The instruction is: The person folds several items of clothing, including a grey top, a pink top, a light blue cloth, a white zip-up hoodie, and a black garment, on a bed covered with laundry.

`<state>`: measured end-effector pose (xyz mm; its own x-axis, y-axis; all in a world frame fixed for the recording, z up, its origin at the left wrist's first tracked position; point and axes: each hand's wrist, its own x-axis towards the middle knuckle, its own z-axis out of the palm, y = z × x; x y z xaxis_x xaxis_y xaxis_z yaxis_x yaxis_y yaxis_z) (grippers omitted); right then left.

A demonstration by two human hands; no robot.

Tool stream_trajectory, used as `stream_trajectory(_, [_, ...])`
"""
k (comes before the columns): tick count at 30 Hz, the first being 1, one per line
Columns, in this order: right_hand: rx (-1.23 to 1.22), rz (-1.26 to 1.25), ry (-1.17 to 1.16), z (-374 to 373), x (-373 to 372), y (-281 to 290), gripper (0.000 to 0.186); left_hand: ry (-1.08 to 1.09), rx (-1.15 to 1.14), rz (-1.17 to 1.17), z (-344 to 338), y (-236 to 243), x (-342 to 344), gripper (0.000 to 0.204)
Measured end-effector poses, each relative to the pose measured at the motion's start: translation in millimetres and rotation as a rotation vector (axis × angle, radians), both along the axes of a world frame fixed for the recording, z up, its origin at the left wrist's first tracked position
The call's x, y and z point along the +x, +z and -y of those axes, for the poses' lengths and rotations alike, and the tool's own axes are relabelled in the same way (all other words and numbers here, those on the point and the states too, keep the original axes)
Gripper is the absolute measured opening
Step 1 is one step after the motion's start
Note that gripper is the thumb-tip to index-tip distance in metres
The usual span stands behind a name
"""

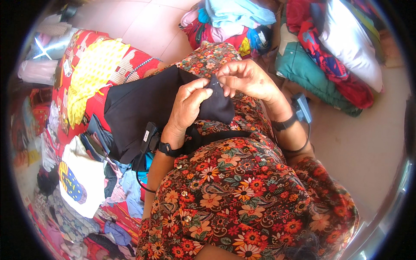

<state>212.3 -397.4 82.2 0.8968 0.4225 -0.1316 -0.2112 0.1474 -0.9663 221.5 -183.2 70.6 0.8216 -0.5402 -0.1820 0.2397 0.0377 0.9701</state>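
A black cloth [143,97] lies across my lap and spreads to the left. My left hand [189,103] pinches it between thumb and fingers near its right end. Beside that grip my right hand [249,80] is closed in a pinch at the cloth's upper edge. Whatever sits between its fingertips is too small to make out. Tiny pale marks show on the black fabric between the two hands. Below the left hand, a loose flap of the cloth hangs over my floral dress [234,173].
On the left are a yellow cloth [97,65] on red patterned fabric, a white printed garment [84,177] and many heaped clothes. Ahead stands a clothes pile [238,19] on the tiled floor [143,26]. A white pillow [351,43] rests on folded green bedding [307,69] at the right.
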Motion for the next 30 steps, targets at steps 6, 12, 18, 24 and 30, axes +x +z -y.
stream_trajectory(6, [-0.039,0.016,-0.067,-6.3,-2.8,2.0,0.009,-0.002,0.017,0.007,-1.2,-1.4,1.9,0.015])
stream_trajectory(12, [-0.022,0.009,-0.051,-7.0,-2.5,1.9,0.008,0.032,0.006,-0.004,-1.6,-3.2,3.4,0.015])
stream_trajectory(18, [-0.012,0.023,-0.063,-8.6,-1.5,1.1,0.011,0.0,-0.052,-0.066,-2.5,-0.3,3.2,0.018])
stream_trajectory(24, [-0.032,0.031,-0.044,-9.1,-2.1,1.1,0.01,0.003,-0.015,-0.066,-3.0,-1.4,3.4,0.015])
stream_trajectory(30, [0.054,0.001,-0.045,-8.9,-4.1,0.6,0.008,0.025,-0.087,-0.1,-5.8,-4.5,3.8,0.013])
